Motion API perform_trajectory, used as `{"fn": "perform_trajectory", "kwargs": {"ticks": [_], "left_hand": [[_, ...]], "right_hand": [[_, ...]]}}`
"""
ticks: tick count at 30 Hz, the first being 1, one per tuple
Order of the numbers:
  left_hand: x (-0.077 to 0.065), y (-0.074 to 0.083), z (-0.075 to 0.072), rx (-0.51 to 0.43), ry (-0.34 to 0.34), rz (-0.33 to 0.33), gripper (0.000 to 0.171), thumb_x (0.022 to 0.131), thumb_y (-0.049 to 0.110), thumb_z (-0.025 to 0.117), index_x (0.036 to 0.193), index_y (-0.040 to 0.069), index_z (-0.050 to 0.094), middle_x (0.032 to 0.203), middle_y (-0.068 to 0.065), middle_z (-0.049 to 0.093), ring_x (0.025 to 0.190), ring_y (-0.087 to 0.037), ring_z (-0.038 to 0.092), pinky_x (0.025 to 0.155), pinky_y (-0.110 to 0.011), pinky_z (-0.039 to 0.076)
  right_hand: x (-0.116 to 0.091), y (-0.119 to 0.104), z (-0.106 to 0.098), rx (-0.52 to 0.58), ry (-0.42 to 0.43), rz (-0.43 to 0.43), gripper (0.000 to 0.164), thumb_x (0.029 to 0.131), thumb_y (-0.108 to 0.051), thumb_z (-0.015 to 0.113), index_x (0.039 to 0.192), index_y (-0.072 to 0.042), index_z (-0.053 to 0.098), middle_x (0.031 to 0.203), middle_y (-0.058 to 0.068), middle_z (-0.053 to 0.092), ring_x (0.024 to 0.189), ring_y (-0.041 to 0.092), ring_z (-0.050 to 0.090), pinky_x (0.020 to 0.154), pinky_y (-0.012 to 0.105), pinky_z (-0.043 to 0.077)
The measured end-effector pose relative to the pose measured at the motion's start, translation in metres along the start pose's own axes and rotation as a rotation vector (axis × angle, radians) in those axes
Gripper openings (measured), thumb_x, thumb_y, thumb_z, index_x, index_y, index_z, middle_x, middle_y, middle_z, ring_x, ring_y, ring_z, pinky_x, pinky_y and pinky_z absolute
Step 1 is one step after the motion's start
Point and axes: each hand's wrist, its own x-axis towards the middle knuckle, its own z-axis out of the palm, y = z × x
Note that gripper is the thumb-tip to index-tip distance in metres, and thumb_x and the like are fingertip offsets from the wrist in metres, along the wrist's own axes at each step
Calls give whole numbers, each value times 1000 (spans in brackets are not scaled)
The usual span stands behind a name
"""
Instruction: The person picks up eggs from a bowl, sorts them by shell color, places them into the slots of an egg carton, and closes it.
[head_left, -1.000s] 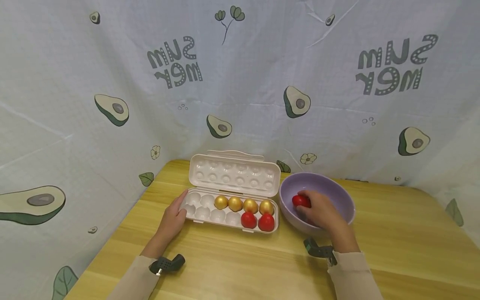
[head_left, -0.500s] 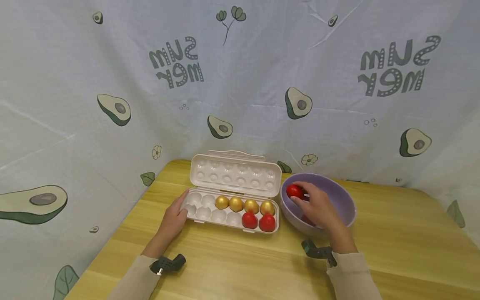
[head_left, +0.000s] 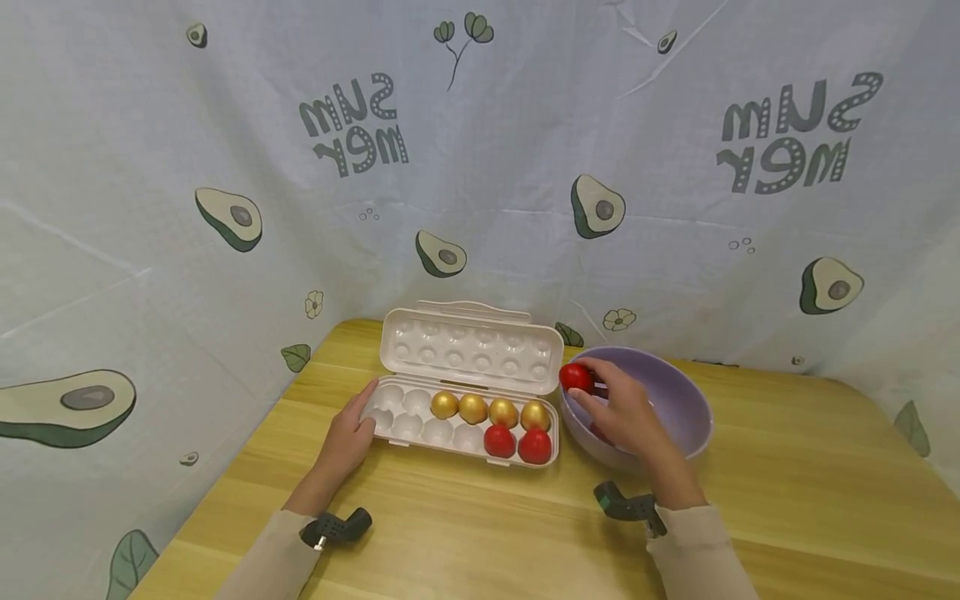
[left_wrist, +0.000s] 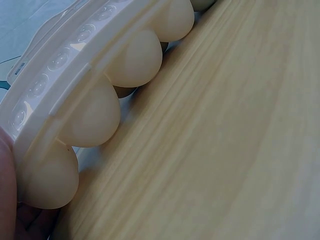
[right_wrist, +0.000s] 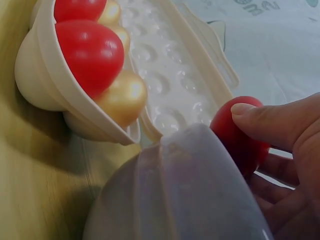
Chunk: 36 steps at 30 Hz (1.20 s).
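Note:
An open cream egg carton (head_left: 437, 432) lies on the table, lid hinged back. Several gold eggs (head_left: 472, 408) fill the right part of its back row; two red eggs (head_left: 535, 447) occupy the right end of its front row. My left hand (head_left: 347, 435) holds the carton's left end, thumb on top and fingers partly hidden beneath, as the left wrist view shows. Between thumb and fingers, my right hand (head_left: 626, 408) pinches a red egg (right_wrist: 242, 137) at the left rim of the purple bowl (head_left: 678, 404). More red shows inside the bowl under that hand.
The bowl stands close against the carton's right end. Behind both hangs a pale cloth (head_left: 517, 167) printed with avocados. The wooden table (head_left: 480, 533) extends in front and to the right. Each wrist wears a dark camera mount (head_left: 336, 527).
My right hand has lifted the red egg from inside the bowl and carried it left to the rim. The left hand and carton stay in place.

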Motion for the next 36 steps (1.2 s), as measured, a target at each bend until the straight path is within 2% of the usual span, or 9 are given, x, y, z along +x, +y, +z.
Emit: {"fn": "perform_trajectory", "kwargs": {"ticks": [7,16,22,27,30,36], "left_hand": [[-1,0,0,12,1,11,59,81,-1,39,139,8,35,137,-17,39,127,-30,34,104,-45,29],[0,-1,0,4,-1,12,59,81,-1,39,139,7,34,138,-18,38,127,-31,34,104,-46,29],[0,-1,0,10,0,16,58,81,-1,39,139,7,35,138,-17,38,127,-30,33,104,-46,29],[0,-2,1,3,-10,-3,60,81,-1,39,140,8,33,139,-17,37,128,-30,32,105,-46,28],[0,-2,1,0,-11,-12,60,81,-1,39,140,9,33,139,-17,36,128,-31,32,105,-47,27],[-1,-2,0,8,5,14,58,81,0,39,138,7,35,138,-17,38,127,-30,33,104,-46,29]], "right_hand": [[1,-9,6,-26,-3,-53,48,82,-21,64,125,-5,48,112,7,56,99,22,56,79,40,52],[-1,-19,15,-10,-33,-50,45,85,-28,60,126,-14,49,111,-1,55,97,15,54,81,39,51],[2,-25,21,30,-34,-100,45,83,-19,64,124,-10,50,107,-1,55,96,15,55,81,40,51],[2,-28,26,39,-30,-165,47,80,-12,67,123,-8,51,103,1,57,90,15,57,77,33,52],[2,-30,30,68,-38,-172,46,79,-10,67,122,-8,51,102,1,57,88,14,56,75,32,52],[1,-34,36,59,-50,-161,45,80,-15,66,123,-11,52,102,-1,57,87,12,54,75,36,51]]}}
